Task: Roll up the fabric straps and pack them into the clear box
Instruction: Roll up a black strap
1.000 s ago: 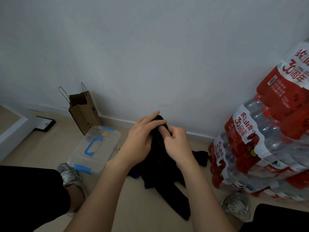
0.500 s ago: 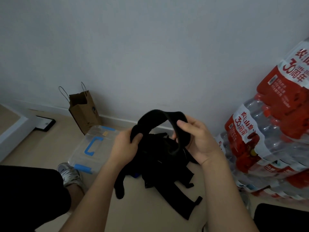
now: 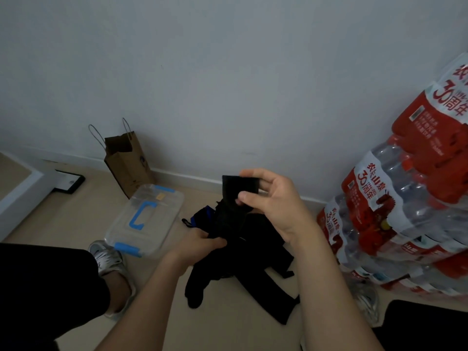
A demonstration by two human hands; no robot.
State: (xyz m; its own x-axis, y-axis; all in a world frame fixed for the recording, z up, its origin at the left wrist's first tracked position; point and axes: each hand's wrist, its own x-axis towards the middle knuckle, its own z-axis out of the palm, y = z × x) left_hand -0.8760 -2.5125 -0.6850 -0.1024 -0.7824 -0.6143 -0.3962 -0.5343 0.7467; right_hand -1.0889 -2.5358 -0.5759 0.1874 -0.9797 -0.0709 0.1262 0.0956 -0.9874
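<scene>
I hold one black fabric strap (image 3: 229,211) stretched up and down in front of me. My right hand (image 3: 272,205) pinches its flat upper end between thumb and fingers. My left hand (image 3: 200,245) grips the strap lower down, and its tail hangs to the floor at the left. Beneath both hands a pile of black straps (image 3: 255,269) lies on the beige floor, one piece showing blue. The clear box (image 3: 145,220), with a blue handle and blue clips, sits to the left with its lid on.
A brown paper bag (image 3: 128,163) stands against the wall behind the box. Shrink-wrapped packs of water bottles (image 3: 410,198) are stacked at the right. My two silver shoes (image 3: 110,259) flank the pile. A dark flat object (image 3: 69,181) lies by a white ledge at far left.
The strap formed an arch between my hands half a second ago. Now my right hand has pulled its end upward and my left hand has slid down, drawing the strap straight.
</scene>
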